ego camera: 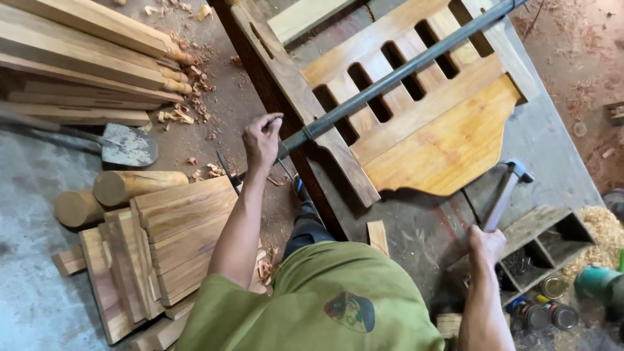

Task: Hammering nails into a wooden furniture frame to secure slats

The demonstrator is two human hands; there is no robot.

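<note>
On a sawdust-strewn workshop floor, a long grey metal bar clamp (396, 75) is steadied across a slatted honey-coloured wooden panel (422, 123), its near end pinched by the left hand (262, 140); the right hand (486, 246) is closed around a blue-headed hammer's handle (500, 201), held low beside the panel.

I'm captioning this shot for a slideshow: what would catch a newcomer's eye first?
The slatted wooden panel at upper centre, crossed by a long metal bar clamp whose near end the left hand grips. At lower right, the right hand holds a hammer; stacked planks lie at lower left.
</note>
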